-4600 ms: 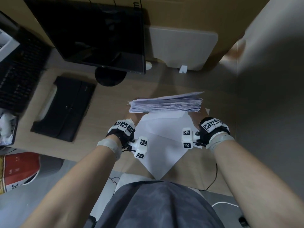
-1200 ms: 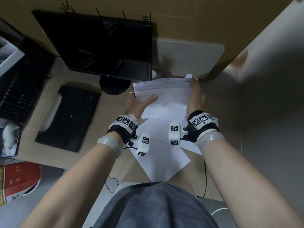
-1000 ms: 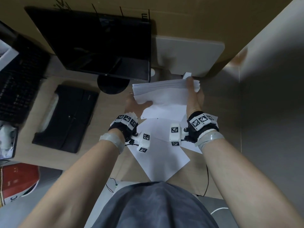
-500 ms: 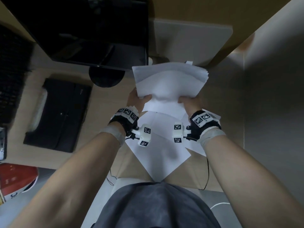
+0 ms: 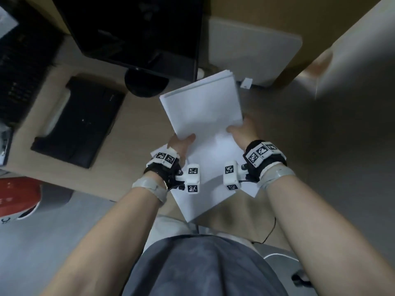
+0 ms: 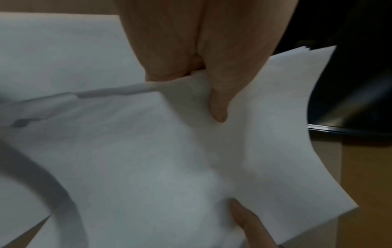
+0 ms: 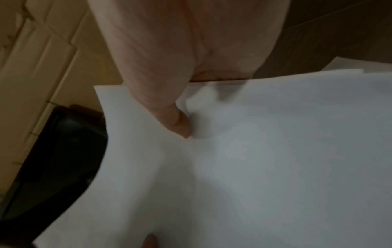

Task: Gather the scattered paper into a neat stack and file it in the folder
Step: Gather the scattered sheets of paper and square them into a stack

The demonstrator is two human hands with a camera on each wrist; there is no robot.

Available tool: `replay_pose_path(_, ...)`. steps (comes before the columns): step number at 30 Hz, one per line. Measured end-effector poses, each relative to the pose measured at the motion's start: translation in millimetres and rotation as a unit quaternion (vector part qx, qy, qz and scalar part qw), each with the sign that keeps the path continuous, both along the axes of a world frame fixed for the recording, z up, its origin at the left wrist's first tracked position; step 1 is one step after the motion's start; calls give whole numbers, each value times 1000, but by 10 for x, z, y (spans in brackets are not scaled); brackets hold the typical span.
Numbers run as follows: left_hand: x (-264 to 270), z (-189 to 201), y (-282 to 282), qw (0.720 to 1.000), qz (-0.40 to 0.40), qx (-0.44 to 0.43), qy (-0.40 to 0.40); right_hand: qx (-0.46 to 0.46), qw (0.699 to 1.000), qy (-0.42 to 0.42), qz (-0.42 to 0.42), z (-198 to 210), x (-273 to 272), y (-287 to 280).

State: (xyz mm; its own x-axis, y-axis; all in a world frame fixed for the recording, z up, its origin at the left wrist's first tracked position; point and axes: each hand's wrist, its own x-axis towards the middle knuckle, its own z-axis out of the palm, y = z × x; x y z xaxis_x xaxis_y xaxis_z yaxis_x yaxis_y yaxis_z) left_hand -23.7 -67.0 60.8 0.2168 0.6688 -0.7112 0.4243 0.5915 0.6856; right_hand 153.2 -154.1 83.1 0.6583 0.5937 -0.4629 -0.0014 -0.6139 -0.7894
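A thick stack of white paper (image 5: pixel 203 105) hangs above the desk, lying flat and turned a little to the left. My left hand (image 5: pixel 183 142) pinches its near left corner, thumb on top and fingers hidden beneath. My right hand (image 5: pixel 237 130) pinches the near right corner the same way. In the left wrist view the thumb (image 6: pixel 218 107) presses on the top sheet (image 6: pixel 169 167). In the right wrist view the thumb (image 7: pixel 178 124) dents the top sheet (image 7: pixel 254 159). Loose sheets (image 5: pixel 203 201) lie on the desk under my wrists. A black folder (image 5: pixel 79 122) lies at the left.
A dark monitor (image 5: pixel 136 28) on a round foot (image 5: pixel 147 84) stands behind the stack. A pale flat panel (image 5: pixel 254 50) leans at the back right, a small white tag (image 5: pixel 246 83) before it. A keyboard (image 5: pixel 19 67) is far left. A grey wall (image 5: pixel 352 124) closes the right.
The stack has come down from standing on edge to lying flat and has turned leftward. Both hands slid from its sides to its near corners.
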Motion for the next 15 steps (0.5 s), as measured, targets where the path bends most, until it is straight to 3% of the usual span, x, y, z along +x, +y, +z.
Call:
replay_pose_path(4,-78,-241,-451,993,43,-103,26,-85,991,-22,106,-259,-61,-277)
replay_pose_path(8,-111,-483,-748,976,60,-202,56,-163,961,-39,218,-546,-73,-425)
replay_pose_path(15,33,-542,-944,964,44,-259,41,-230,929,-69,280,-776,141,-380)
